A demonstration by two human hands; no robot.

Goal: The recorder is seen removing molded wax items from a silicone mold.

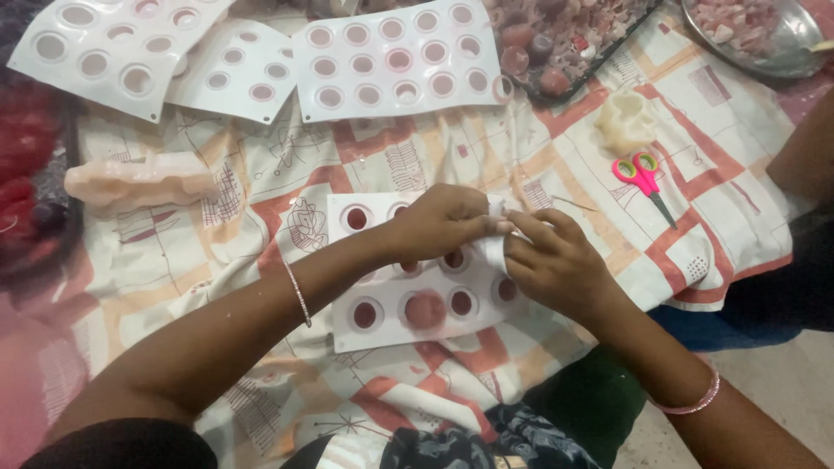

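Spread over the floor, a patterned cloth [712, 130] in white, orange and red carries all our things. Our left hand [439, 224] and right hand [556, 260] meet over a white silicone mould [382, 317] with round cavities, lying in the middle of the cloth. Both hands pinch its upper right corner and seem to bend it up; the fingers are pressed together on the soft edge. To do this well, we judge it best to flex the mould slowly and push from behind the cavity, so the piece comes out whole. 1 cavity [425, 309] looks filled with something pink. Near the right side lie pink scissors [643, 178], and 3 more moulds [395, 56] lie at the top. What our fingers hold exactly is hidden, and the dark tray [573, 39] at the top is cut off and blurred.
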